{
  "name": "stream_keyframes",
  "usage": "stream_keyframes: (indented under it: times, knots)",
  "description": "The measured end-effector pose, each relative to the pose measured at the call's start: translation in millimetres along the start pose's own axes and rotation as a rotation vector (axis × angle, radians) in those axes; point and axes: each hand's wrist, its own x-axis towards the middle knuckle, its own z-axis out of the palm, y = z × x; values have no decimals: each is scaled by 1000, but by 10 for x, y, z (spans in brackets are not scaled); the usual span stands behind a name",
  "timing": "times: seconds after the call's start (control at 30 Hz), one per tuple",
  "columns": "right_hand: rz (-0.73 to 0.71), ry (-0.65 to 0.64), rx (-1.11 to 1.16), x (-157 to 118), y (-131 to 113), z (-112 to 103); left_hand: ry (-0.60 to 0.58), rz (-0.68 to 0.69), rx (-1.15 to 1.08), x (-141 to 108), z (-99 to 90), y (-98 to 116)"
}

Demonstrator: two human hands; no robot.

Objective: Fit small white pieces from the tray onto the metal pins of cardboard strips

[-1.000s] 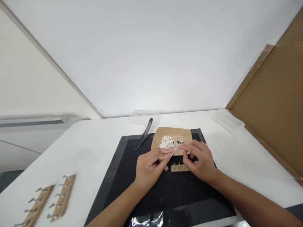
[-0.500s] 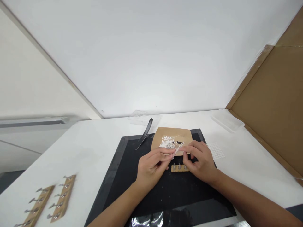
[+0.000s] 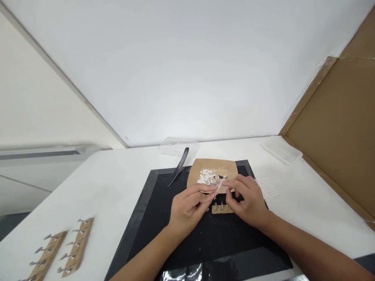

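My left hand (image 3: 189, 203) pinches a thin, clear-white strip (image 3: 220, 186) between thumb and fingers, and the strip slants up to the right. From the other side, my right hand (image 3: 247, 199) has its index fingertip against the strip, thumb bent close below. Whatever lies between those right fingertips is too small to make out. Just beyond the hands sits a brown paper tray (image 3: 193, 173) with a heap of small white pieces (image 3: 207, 176) and a small black piece (image 3: 223, 177). Below the fingertips a wooden strip (image 3: 224, 210) bears small clear upright pieces, partly covered by my right hand.
A black mat (image 3: 158, 230) lies under the hands on the white table. Curved dark tweezers (image 3: 181, 164) rest on its far left edge. Two wooden strips with metal clips (image 3: 77, 248) lie left. A clear tray (image 3: 281, 150) and a white dotted sheet (image 3: 267, 187) are right.
The thin strip has tilted slightly between the fingertips. Both hands stay in nearly the same place.
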Motion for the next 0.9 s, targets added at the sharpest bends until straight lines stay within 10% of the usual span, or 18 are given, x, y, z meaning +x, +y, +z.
stream_keyframes:
  times: [0.9]
  knots:
    - [19,-89,30,-11,38,29,-12,82,26,-2,5,-7]
